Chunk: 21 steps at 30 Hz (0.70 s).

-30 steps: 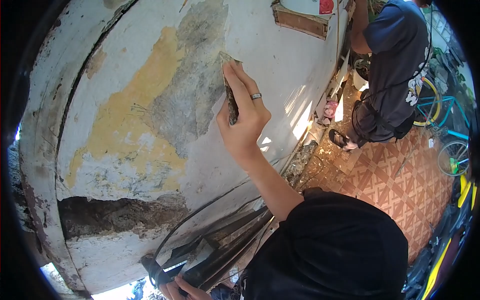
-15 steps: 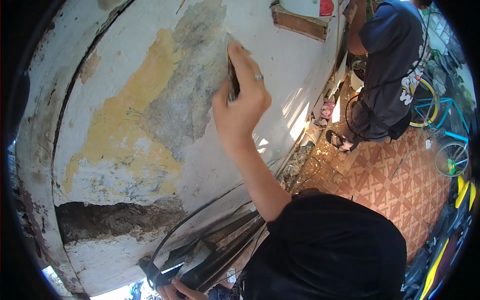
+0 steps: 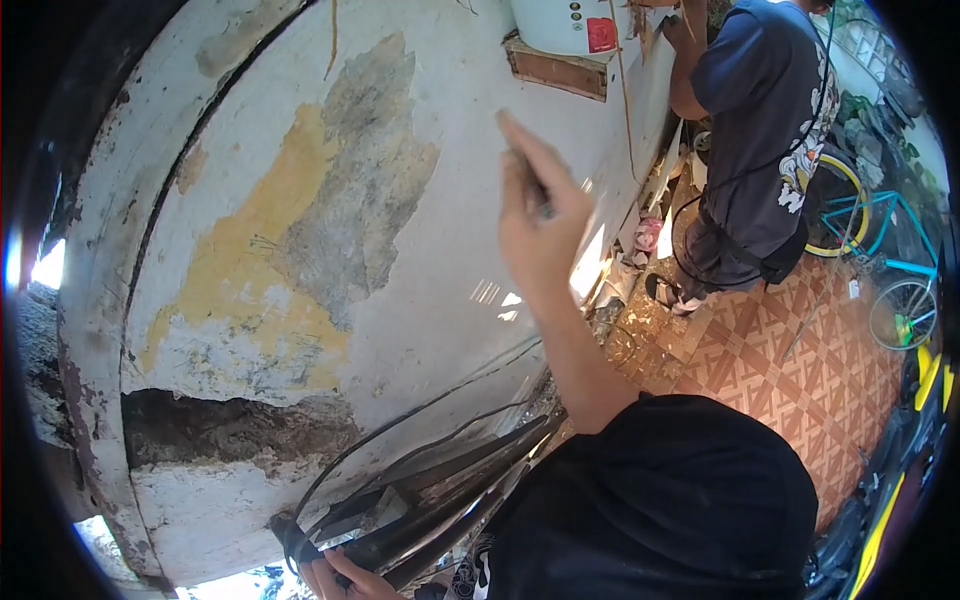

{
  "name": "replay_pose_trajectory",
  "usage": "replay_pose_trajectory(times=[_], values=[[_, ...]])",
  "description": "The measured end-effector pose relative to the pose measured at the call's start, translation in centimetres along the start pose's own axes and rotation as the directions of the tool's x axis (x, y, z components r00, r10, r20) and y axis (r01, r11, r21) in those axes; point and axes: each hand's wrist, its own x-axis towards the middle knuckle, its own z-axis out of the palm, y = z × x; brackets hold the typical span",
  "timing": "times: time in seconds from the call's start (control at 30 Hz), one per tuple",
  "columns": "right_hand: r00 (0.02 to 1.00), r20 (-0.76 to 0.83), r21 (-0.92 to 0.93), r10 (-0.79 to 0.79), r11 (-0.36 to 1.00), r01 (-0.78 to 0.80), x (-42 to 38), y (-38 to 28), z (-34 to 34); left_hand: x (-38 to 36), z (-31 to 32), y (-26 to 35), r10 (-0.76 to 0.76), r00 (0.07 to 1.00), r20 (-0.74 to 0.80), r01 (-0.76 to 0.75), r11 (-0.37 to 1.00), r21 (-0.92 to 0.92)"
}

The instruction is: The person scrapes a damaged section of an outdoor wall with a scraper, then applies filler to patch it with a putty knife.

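Note:
My right hand [image 3: 545,215] is raised before the white wall [image 3: 455,250], blurred, its fingers closed round a dark, thin tool [image 3: 543,200] mostly hidden by them. To its left, the wall has a bare grey patch [image 3: 360,190] beside yellow paint [image 3: 255,205]. Low in the view, my left hand [image 3: 350,578] has its fingers curled at the lower end of long dark strips [image 3: 450,490] and a black cable [image 3: 345,455]. What it grips is hard to make out.
A person in a dark shirt [image 3: 755,100] stands at upper right on the patterned tile floor [image 3: 770,350]. A white bucket [image 3: 550,25] rests on a wooden ledge [image 3: 560,72]. A teal bicycle [image 3: 885,225] is at far right. Debris [image 3: 625,285] lines the wall's foot.
My right hand has moved right and down in the view, away from the grey patch. The view has shifted a little, showing more of the bucket. My left hand remains low beside the strips.

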Motion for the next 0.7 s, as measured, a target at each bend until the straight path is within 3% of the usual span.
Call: replay_pose_trajectory(times=[0.07, 0.33, 0.6, 0.7], values=[[0.966, 0.076, 0.035, -0.248, 0.969, 0.246, -2.0, 0.5, 1.6, -0.2, 0.0, 0.0, -0.007, 1.000, 0.006, 0.007, 1.000, -0.004], [0.923, 0.169, -0.080, -0.346, 0.928, 0.363, -4.7, 1.1, 3.8, 0.1, -0.1, 0.2, -0.011, 1.000, 0.021, 0.011, 1.000, -0.006], [0.951, 0.063, -0.126, -0.303, 0.943, 0.309, -4.9, 0.4, 5.1, -0.3, 0.0, 0.2, -0.054, 0.998, 0.020, 0.055, 0.998, -0.029], [0.931, 0.025, -0.109, -0.364, 0.925, 0.365, -5.0, 1.4, 5.7, -0.3, -0.1, 0.1, -0.056, 0.998, 0.020, 0.057, 0.998, -0.030]])
